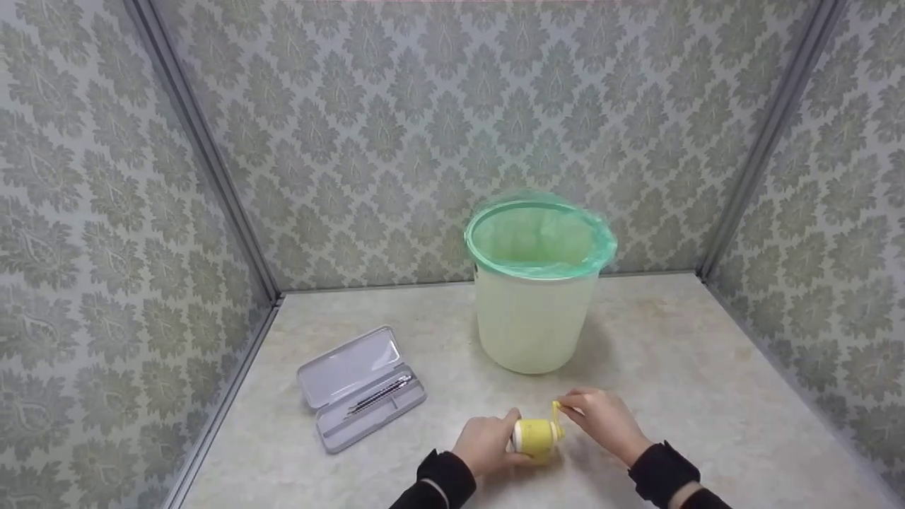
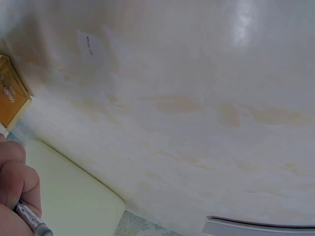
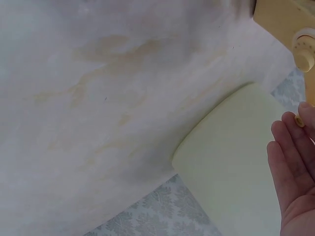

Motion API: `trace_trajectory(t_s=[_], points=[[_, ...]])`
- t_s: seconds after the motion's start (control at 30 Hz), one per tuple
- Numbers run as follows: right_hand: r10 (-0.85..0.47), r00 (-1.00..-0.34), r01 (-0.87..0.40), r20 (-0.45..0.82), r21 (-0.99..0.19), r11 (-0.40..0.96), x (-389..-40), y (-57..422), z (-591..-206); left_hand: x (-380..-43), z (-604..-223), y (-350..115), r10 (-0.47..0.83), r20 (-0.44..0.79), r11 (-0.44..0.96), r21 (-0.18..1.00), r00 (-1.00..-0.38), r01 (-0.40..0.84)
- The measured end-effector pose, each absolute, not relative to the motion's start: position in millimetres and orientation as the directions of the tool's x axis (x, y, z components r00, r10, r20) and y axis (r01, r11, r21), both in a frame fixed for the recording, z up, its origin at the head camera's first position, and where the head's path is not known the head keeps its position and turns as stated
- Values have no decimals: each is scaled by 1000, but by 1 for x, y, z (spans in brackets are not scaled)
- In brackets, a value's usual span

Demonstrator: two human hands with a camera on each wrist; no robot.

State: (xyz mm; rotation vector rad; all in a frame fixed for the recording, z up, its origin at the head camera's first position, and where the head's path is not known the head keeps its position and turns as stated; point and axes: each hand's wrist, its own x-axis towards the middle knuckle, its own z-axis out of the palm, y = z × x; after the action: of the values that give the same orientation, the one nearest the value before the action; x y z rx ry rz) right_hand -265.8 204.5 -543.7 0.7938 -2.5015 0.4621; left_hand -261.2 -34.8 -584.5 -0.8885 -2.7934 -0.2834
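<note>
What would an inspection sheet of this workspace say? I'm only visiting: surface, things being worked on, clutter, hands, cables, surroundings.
Surface: pale, mottled tabletop.
Job's things: yellow device, apparently a pencil sharpener, with a crank; silvery stick, probably a pencil.
Clutter: open pencil case with slim sticks inside; pale bin with a green liner.
Hands: left hand grips the silvery stick, beside the yellow device; right hand pinches the crank's end.
Cables: nothing seen.
Surroundings: patterned walls, grey corner posts.

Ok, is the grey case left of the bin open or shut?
Open: the grey case's lid lies swung back in the head view, exposing slim dark sticks inside.
</note>
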Motion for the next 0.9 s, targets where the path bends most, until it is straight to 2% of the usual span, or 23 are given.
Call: trace_trajectory(t_s=[0.27, 0.7, 0.9], points=[[-452, -756, -585, 474, -179, 791, -272, 203, -558, -263, -590, -34, 557, 257, 784, 153, -790, 602], [-470, -798, -568, 378, -207, 797, -264, 204, -578, -262, -589, -35, 563, 293, 781, 118, -773, 613], [-491, -782, -593, 385, -215, 776, -259, 204, -586, -261, -587, -35, 552, 274, 785, 149, -788, 602]])
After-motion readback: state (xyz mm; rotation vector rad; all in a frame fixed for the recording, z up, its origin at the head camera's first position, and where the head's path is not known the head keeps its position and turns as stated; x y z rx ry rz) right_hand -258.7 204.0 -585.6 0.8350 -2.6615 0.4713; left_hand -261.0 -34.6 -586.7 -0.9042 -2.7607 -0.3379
